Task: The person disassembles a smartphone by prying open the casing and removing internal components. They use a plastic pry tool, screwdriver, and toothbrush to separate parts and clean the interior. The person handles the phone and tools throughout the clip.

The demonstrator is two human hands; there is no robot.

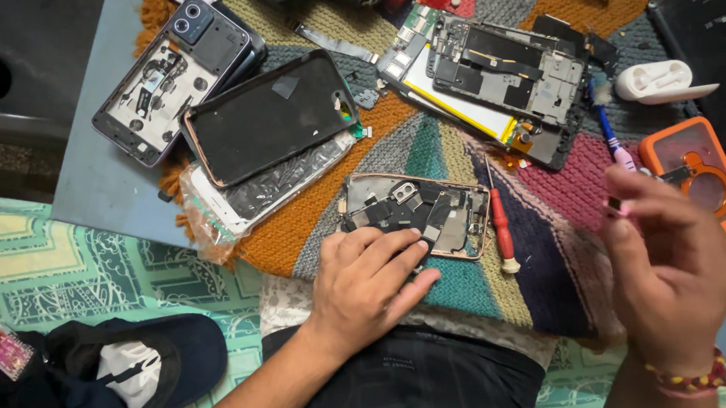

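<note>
An opened phone frame (pixel 465 211) with black parts and a copper rim lies on the woven mat (pixel 545 285). My left hand (pixel 370 281) rests on its near edge, fingers pressing on the black parts inside. My right hand (pixel 674 260) is raised at the right, fingers curled around a thin tool with a pink handle (pixel 620 158); its bristled tip (pixel 599 91) points away from me. A red screwdriver (pixel 499 224) lies just right of the phone frame.
Several dismantled phones crowd the mat: a black back cover (pixel 271 117), a purple-framed shell (pixel 163 79), a gutted board assembly (pixel 500 69). An orange phone case (pixel 705 181) and white earbud case (pixel 657 80) sit right. A dark cap (pixel 148 359) lies on the floor.
</note>
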